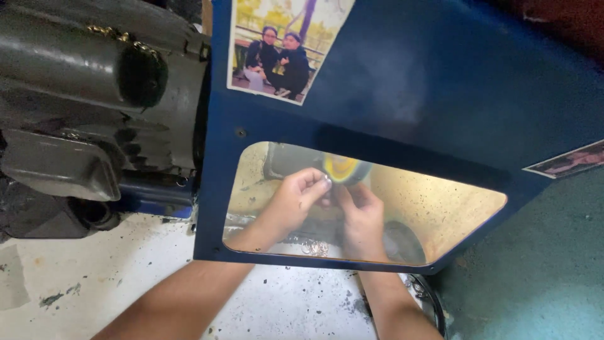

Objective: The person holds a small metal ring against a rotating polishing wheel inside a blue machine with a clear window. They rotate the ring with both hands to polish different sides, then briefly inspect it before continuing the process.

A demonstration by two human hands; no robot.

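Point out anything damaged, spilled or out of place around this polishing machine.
Dark grit and flecks are scattered over the white bench below the blue guard. The bench paint is chipped at the far left. Both hands, left hand and right hand, hold a small shiny piece close to the yellow spinning wheel. Nothing looks broken.

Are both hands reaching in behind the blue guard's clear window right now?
Yes: the left hand and right hand both show through the window of the blue guard, by the yellow wheel.
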